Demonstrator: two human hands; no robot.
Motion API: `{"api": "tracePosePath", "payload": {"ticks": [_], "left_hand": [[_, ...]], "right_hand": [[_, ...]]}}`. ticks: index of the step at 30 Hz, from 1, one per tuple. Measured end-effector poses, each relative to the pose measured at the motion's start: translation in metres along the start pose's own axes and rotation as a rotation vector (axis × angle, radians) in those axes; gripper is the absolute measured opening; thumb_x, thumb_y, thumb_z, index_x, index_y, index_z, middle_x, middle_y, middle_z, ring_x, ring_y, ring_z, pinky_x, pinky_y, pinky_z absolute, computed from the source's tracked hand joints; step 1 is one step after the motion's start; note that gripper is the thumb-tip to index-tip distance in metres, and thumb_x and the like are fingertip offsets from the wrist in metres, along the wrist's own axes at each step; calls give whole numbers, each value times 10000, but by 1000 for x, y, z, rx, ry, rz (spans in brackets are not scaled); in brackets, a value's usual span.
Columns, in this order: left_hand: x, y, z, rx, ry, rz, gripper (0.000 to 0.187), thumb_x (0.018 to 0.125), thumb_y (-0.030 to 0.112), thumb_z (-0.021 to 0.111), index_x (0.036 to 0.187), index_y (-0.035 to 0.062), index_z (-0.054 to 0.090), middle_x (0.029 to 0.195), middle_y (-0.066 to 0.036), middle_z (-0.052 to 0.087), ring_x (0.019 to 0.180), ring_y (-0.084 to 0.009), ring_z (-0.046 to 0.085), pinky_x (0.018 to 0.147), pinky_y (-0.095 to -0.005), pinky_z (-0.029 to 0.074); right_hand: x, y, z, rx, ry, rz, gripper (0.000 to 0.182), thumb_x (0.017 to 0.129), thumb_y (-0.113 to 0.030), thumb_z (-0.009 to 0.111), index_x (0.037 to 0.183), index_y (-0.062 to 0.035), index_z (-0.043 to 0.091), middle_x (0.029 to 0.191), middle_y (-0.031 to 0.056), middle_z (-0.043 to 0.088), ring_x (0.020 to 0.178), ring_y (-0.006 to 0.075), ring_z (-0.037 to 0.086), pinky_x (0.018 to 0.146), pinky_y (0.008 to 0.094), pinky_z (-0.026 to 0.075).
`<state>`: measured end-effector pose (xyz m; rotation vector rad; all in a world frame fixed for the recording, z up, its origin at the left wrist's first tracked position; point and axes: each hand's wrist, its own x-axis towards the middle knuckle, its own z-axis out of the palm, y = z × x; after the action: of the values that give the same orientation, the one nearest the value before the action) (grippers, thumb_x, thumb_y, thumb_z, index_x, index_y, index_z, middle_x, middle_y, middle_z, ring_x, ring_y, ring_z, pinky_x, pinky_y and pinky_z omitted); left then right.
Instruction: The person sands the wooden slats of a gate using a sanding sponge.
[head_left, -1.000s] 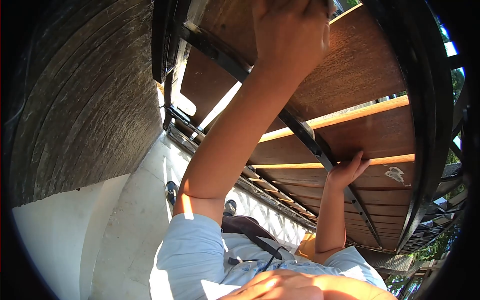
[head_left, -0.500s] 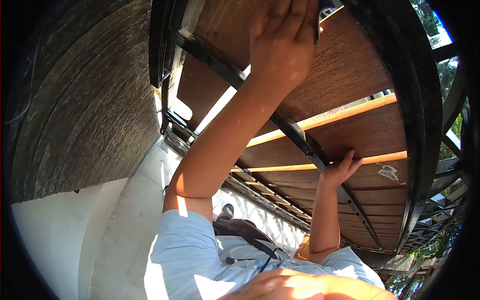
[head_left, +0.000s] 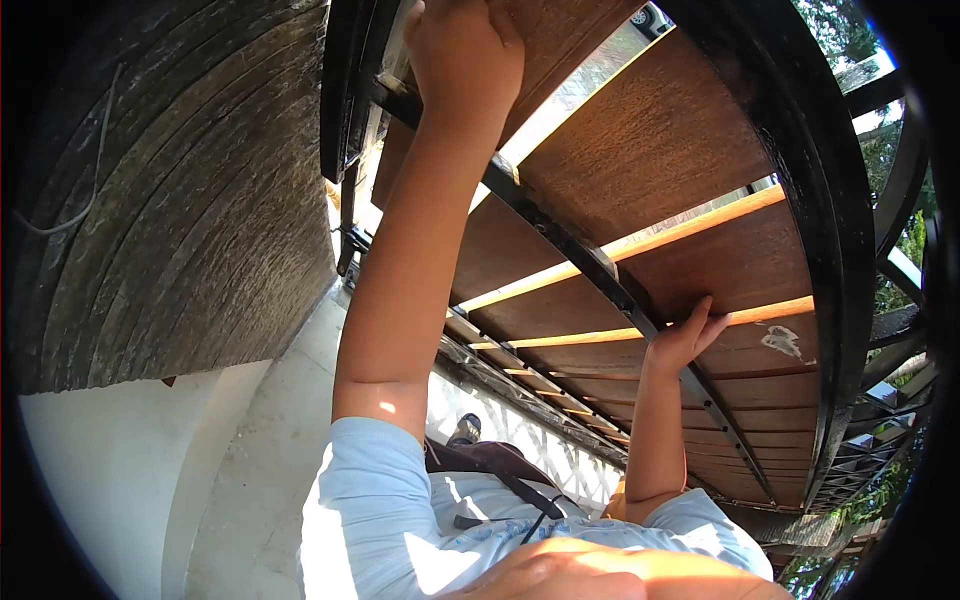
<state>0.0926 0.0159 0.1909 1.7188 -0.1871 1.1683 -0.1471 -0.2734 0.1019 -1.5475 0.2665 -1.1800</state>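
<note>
My left hand (head_left: 465, 55) is at the top edge of the view, over the dark-brown wooden slats (head_left: 640, 130). Its visible fingers look curled; the fingertips and whatever they hold are cut off by the frame edge. My right hand (head_left: 685, 335) rests at a slat edge beside the black metal bar (head_left: 620, 295), with fingers apart and nothing visible in it. The slats sit in a curved black metal frame (head_left: 835, 200), with bright gaps between some of them.
A rough dark woven-looking surface (head_left: 190, 200) fills the left, above a white wall (head_left: 110, 450). Pale floor (head_left: 260, 440) and a shoe (head_left: 465, 428) lie below. Lattice metalwork (head_left: 870, 430) and foliage are at the right.
My left hand has moved left and slightly up across the slats, uncovering a bright gap. The right hand stays at about the same spot on the slats.
</note>
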Motion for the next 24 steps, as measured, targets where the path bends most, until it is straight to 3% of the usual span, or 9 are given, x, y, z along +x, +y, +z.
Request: {"api": "tracePosePath", "payload": {"ticks": [2, 4, 8, 11, 13, 17, 20, 23, 24], "left_hand": [[8, 3, -2, 7, -28, -80, 245, 1001, 147, 552, 1103, -2, 717, 1327, -220, 657, 1225, -370, 630, 1001, -530, 498], [2, 8, 7, 235, 171, 323, 242, 1008, 145, 534, 1094, -3, 704, 1256, -260, 665, 1147, -440, 643, 946, -505, 522], [20, 13, -9, 167, 157, 332, 261, 1008, 144, 534, 1153, -9, 688, 1245, -274, 660, 1165, -455, 634, 968, -507, 513], [33, 9, -12, 5, -466, -290, 335, 1011, 148, 541, 1289, -5, 649, 1358, -252, 626, 1272, -424, 591, 1045, -520, 466], [5, 19, 13, 190, 189, 314, 296, 1020, 153, 541, 1131, -76, 693, 1334, -272, 639, 1167, -448, 637, 983, -513, 495], [-1, 35, 6, 323, 165, 479, 304, 1014, 152, 557, 1024, -124, 684, 1287, -298, 652, 1070, -464, 664, 923, -509, 514], [4, 33, 8, 164, 182, 258, 303, 1007, 152, 571, 1078, -125, 673, 1287, -289, 656, 1064, -455, 675, 884, -510, 533], [0, 58, -4, 314, -131, -195, 368, 1020, 223, 564, 1301, -1, 642, 1224, -268, 688, 1035, -421, 701, 859, -516, 564], [-6, 63, -4, 374, -60, -101, 371, 1022, 240, 561, 1307, 19, 645, 1144, -253, 707, 973, -409, 714, 827, -507, 576]], "right_hand": [[0, 1, -2, 4, 25, 6, 528, 1079, -239, 547, 1514, -21, 343, 1476, 139, 471, 1284, 241, 494, 1119, 410, 410], [4, 8, -7, -1, -34, -39, 530, 1081, -243, 543, 1515, -19, 336, 1474, 145, 472, 1280, 239, 495, 1113, 407, 416], [2, 8, -7, -39, -47, -54, 520, 1083, -239, 539, 1509, -17, 339, 1473, 151, 472, 1277, 235, 497, 1105, 401, 422], [2, 8, -7, 4, -38, -3, 512, 1083, -227, 540, 1505, -17, 341, 1472, 154, 471, 1274, 235, 499, 1098, 396, 427], [1, 9, -6, -32, -19, -42, 503, 1082, -214, 538, 1500, -10, 345, 1466, 157, 476, 1271, 235, 502, 1098, 392, 425], [-1, 2, -2, -36, -39, -60, 504, 1083, -211, 535, 1498, 1, 343, 1456, 160, 484, 1264, 232, 505, 1097, 389, 424], [-3, 1, -2, 28, -51, 11, 517, 1094, -192, 525, 1520, 3, 309, 1512, 159, 437, 1318, 223, 462, 1148, 372, 352], [-1, 7, -8, 36, -71, -27, 498, 1092, -166, 512, 1520, 4, 321, 1514, 156, 440, 1317, 211, 462, 1142, 360, 352], [0, 11, -12, 30, -85, -53, 492, 1091, -158, 508, 1519, 3, 327, 1513, 155, 442, 1316, 206, 463, 1140, 356, 352]]}}
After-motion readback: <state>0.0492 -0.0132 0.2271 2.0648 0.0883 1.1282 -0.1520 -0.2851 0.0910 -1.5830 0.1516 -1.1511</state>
